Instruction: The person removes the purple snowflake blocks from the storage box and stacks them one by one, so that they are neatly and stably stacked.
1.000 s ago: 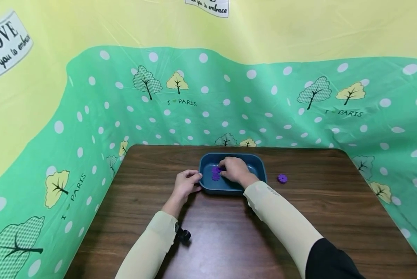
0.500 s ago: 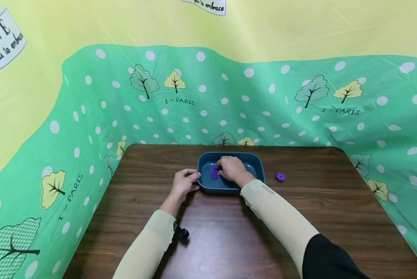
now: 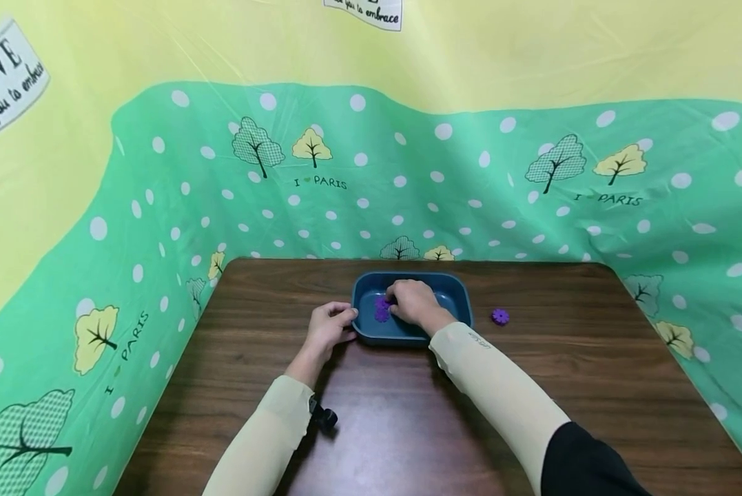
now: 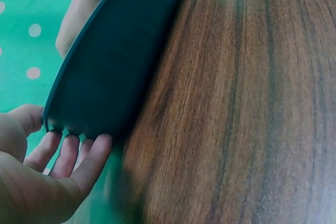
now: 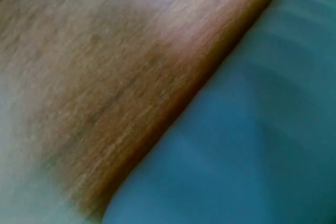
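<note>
A dark blue rectangular tray (image 3: 408, 337) stands near the far edge of the wooden table. My left hand (image 3: 329, 325) holds its left end; in the left wrist view the thumb is at the rim and the fingers (image 4: 95, 163) are against the outer wall. Inside the tray lie small purple flower-shaped pieces (image 3: 382, 312), close together. My right hand (image 3: 415, 303) reaches in over the front wall, its curled fingertips pinching one at the right of this cluster; the fingers partly hide it. The right wrist view shows only the blurred tray wall (image 5: 210, 166) and table.
Another purple flower-shaped piece (image 3: 500, 316) lies on the table (image 3: 594, 372) right of the tray. A small black device (image 3: 325, 417) is strapped at the left wrist. Patterned green and yellow cloth (image 3: 445, 151) hangs behind the table and along both sides.
The whole view has shifted slightly. Both hands keep their places at the tray, and the right fingertips stay at the purple pieces with hardly any visible movement.
</note>
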A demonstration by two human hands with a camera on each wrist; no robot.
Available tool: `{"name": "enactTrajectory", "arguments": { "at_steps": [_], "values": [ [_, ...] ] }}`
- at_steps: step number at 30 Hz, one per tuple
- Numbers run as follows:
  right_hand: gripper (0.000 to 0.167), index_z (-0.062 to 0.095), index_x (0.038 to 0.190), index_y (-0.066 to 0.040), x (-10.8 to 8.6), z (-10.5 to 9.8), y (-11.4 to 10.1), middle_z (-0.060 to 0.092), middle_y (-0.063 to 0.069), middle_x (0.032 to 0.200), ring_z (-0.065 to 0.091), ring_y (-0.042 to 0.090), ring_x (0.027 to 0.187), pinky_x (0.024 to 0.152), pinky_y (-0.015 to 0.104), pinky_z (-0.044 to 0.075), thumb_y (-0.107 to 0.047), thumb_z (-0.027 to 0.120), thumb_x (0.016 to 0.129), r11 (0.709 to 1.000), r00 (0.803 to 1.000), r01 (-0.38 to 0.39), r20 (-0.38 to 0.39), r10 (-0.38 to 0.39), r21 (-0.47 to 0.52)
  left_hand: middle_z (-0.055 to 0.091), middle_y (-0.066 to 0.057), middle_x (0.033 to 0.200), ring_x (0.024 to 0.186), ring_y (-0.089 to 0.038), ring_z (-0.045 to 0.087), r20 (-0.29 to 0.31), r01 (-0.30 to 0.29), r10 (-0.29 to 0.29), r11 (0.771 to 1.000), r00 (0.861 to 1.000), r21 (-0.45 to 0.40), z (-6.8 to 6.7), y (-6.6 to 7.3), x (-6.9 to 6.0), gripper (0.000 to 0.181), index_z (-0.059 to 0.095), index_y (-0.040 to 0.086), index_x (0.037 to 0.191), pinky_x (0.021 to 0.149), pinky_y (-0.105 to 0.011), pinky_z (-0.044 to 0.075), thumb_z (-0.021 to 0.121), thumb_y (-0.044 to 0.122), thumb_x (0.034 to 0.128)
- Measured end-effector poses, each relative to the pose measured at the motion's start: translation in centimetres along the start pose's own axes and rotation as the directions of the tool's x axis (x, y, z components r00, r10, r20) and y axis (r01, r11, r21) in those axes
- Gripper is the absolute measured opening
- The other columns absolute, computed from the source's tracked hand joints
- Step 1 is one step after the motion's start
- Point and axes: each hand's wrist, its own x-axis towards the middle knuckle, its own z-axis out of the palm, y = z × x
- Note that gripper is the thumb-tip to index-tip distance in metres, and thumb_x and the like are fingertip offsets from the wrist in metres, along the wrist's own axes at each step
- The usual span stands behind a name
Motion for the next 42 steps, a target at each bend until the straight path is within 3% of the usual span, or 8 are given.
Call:
{"name": "enactTrajectory", "arguments": {
  "at_steps": [8,15,27,42],
  "values": [
    [0.028,0.076,0.121,-0.013,-0.2,-0.1,0.3,0.070,0.007,0.125,0.066,0.028,0.114,0.100,0.048,0.056,-0.025,0.074,0.096,1.000,0.999,0.028,-0.027,-0.028,0.000,0.064,-0.004,0.093,0.080,-0.014,0.063,0.011,-0.004,0.004,1.000,1.000,0.008,-0.1,0.0,0.0,0.035,0.066,-0.007,0.123,0.076,-0.041,0.066,0.073,0.010,0.0928],
    [0.027,0.075,0.121,-0.011,-0.7,-0.2,1.3,0.069,0.008,0.124,0.064,0.028,0.119,0.104,0.046,0.054,-0.022,0.074,0.096,0.990,0.997,0.052,-0.060,-0.044,0.129,0.064,-0.004,0.094,0.081,-0.015,0.064,0.011,-0.006,0.006,1.000,1.000,0.016,-0.1,0.0,0.2,0.035,0.066,-0.006,0.123,0.076,-0.042,0.066,0.073,0.011,0.0929],
    [0.021,0.077,0.112,-0.008,-2.3,-1.5,3.6,0.070,0.006,0.112,0.066,0.021,0.099,0.087,0.040,0.060,-0.016,0.077,0.093,0.950,0.983,0.118,-0.168,-0.071,0.288,0.066,-0.006,0.094,0.080,-0.015,0.065,-0.006,-0.016,0.016,1.000,1.000,0.016,0.0,-0.2,0.1,0.029,0.068,-0.004,0.118,0.076,-0.042,0.066,0.072,0.010,0.0927],
    [0.029,0.076,0.116,-0.008,-5.2,-3.5,6.2,0.070,0.006,0.107,0.066,0.021,0.093,0.081,0.041,0.060,-0.016,0.081,0.089,0.919,0.954,0.145,-0.298,-0.032,0.365,0.065,-0.006,0.093,0.080,-0.015,0.064,-0.008,-0.020,0.020,1.000,1.000,0.017,0.1,-0.2,0.1,0.032,0.067,-0.006,0.120,0.075,-0.040,0.066,0.073,0.010,0.0926]
  ]
}}
